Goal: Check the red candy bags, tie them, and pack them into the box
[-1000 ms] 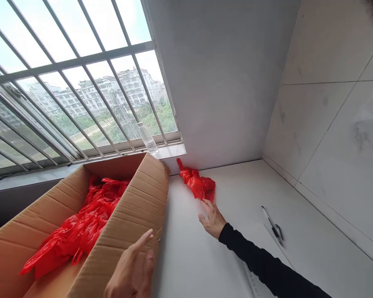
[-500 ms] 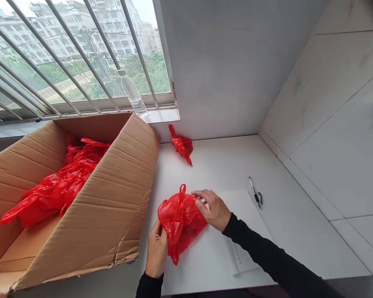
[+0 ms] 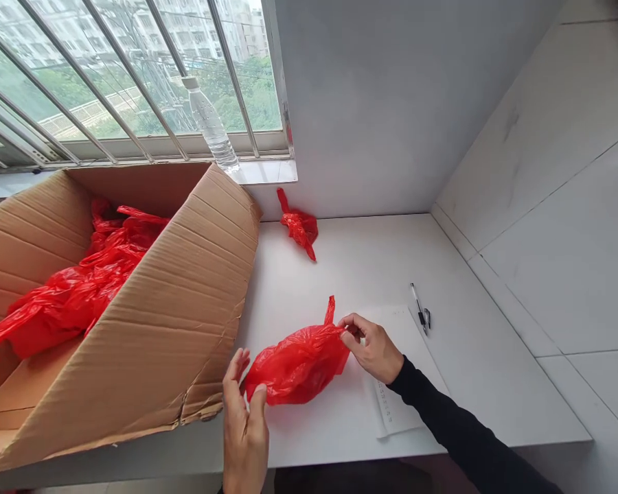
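Note:
A crumpled red plastic bag point(image 3: 299, 362) is stretched between my two hands just above the white table point(image 3: 484, 384). My left hand point(image 3: 244, 429) pinches its lower left end between thumb and fingers. My right hand point(image 3: 371, 345) is closed on the bag's upper right end, beside a handle loop that sticks up. A second, smaller red bag point(image 3: 299, 225) lies at the back of the table by the wall.
A large open cardboard box point(image 3: 175, 315) lies to the left, holding several more red bags point(image 3: 77, 288). A clear water bottle point(image 3: 210, 127) stands on the window sill. A pen point(image 3: 421, 310) and a sheet of paper point(image 3: 399, 412) lie to the right of my hands.
The red bag has been pulled out lengthwise between my hands. My left hand moved from under it to its left end. The view tilted slightly down.

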The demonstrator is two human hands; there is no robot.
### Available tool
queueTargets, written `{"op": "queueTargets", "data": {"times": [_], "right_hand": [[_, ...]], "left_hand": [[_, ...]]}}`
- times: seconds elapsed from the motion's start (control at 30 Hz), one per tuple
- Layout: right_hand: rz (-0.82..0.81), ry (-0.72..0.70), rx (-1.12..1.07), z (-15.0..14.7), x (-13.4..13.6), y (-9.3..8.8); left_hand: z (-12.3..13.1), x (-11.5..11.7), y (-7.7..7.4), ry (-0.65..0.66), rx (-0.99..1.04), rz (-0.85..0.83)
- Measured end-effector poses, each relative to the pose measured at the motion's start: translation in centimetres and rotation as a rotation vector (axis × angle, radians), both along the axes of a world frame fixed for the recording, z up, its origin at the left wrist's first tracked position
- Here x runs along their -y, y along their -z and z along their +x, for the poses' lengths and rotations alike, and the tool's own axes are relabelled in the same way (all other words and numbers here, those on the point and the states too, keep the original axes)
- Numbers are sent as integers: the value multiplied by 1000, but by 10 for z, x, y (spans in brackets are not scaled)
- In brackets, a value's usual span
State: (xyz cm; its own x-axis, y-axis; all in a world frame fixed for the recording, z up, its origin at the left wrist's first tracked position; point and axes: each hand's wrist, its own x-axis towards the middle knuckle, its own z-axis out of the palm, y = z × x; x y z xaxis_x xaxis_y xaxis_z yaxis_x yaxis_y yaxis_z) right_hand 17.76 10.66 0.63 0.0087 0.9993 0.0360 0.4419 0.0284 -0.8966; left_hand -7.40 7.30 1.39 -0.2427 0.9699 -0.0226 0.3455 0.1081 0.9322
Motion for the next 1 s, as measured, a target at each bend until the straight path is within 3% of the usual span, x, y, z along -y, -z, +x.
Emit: {"op": "queueTargets", "data": {"times": [0.13,0.2,0.37,0.43,0.53,0.63,0.83,0.9,1.0], "right_hand": [[-15,-18,-46,-9,8,-2],[-27,11,-68,-6,12,0],[-54,128,-79,14,22,6],[5,155,-20,12,24,2],[101,80,76,-2,21,-9],[97,61,-10,-11,15,-18],[-13,285,-399,3,17,-19],[46,359,-365,2,25,-24],[265,475,-200,-9,40,-39]], "left_hand": [[21,-7,-11,293,-567,333],[19,-16,-7,325,-656,380],[-2,-24,-4,149,-611,384],[0,-21,-7,194,-596,384],[10,-19,-12,306,-560,424],[14,-21,-14,282,-515,488],[-2,-18,-28,47,-531,515],[-2,-13,-32,25,-551,476],[3,-6,-38,-4,-512,339]]}}
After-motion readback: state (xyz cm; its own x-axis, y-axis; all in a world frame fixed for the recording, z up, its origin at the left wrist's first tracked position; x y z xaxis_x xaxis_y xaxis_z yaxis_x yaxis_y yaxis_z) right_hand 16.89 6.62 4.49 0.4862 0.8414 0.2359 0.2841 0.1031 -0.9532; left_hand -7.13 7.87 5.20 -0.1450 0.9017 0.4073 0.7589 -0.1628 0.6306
